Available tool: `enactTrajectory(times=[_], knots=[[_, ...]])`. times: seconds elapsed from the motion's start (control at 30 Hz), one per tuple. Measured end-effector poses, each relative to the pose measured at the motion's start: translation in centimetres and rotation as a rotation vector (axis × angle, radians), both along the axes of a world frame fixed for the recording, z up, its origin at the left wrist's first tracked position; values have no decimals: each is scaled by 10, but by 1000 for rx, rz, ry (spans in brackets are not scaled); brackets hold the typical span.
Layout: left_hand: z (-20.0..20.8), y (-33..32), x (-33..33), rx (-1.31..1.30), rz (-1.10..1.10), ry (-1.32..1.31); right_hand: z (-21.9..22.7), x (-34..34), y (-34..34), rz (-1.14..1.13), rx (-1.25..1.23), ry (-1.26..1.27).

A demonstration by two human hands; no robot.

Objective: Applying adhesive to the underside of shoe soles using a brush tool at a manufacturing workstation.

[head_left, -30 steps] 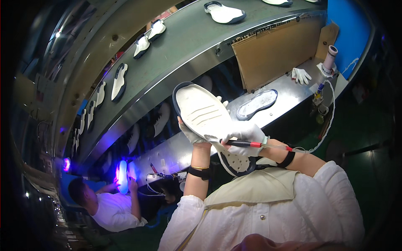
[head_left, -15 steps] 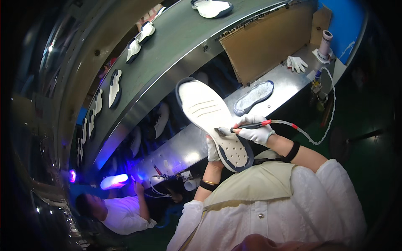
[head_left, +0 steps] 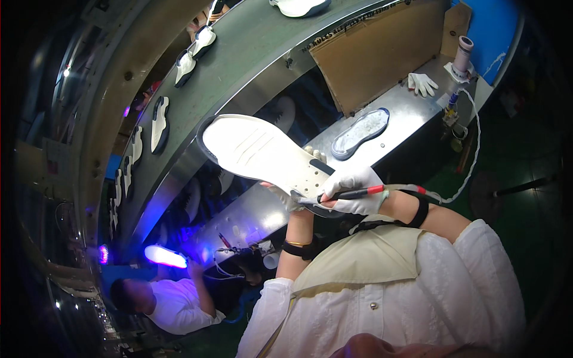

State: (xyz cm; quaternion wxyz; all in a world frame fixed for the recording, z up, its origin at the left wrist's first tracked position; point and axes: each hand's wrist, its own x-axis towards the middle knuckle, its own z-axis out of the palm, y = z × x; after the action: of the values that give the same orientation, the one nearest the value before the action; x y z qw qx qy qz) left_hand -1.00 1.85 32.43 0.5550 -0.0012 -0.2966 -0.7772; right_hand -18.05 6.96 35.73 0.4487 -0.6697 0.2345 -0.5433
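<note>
A white shoe sole (head_left: 253, 146) with a dark rim, ridges at one end and small holes at the other is held up in front of me. My left hand (head_left: 285, 196), in a white glove with bare fingertips, grips it from below; part of that hand hides behind the sole. My right hand (head_left: 361, 182), gloved the same way, closes around a brush (head_left: 358, 193) with a black and red handle. A white hose (head_left: 456, 194) runs off the handle. The brush's bristle end lies against the holed end of the sole, partly covered by my hand.
Another sole (head_left: 362, 133) lies on the metal shelf (head_left: 262, 209), near a white glove (head_left: 422, 84) and a pink cylinder (head_left: 462, 56). Beyond, a green conveyor (head_left: 239, 56) carries several soles. Cardboard (head_left: 382, 56) leans behind the shelf. At left, a co-worker (head_left: 173, 304) holds a glowing sole (head_left: 166, 256).
The sole has turned and shifted left, its ridged end swinging leftward. The brush has moved a little toward me, to the holed end. Soles on the conveyor have shifted slightly.
</note>
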Motion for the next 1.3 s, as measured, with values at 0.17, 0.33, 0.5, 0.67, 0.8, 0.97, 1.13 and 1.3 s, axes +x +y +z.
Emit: enactTrajectory(times=[0.17,0.33,0.5,0.67,0.8,0.97,1.13,1.3], knots=[[11,-4,-1,-7,69,94,2,0,2,-8,139,-129],[29,-12,4,-46,119,66,2,-1,4,97,115,-69],[34,-11,5,-66,137,129,-3,-1,4,-41,164,-156],[36,-24,9,-154,67,217,-3,-3,11,90,288,-116],[37,-23,13,-137,104,151,-1,-7,13,158,718,-375],[40,-23,18,-190,113,66,-6,-5,6,69,89,-137],[45,-32,21,-252,-126,-14,-8,-15,2,309,580,-24],[49,-29,24,-135,-114,-222,-8,-18,1,166,368,-125]])
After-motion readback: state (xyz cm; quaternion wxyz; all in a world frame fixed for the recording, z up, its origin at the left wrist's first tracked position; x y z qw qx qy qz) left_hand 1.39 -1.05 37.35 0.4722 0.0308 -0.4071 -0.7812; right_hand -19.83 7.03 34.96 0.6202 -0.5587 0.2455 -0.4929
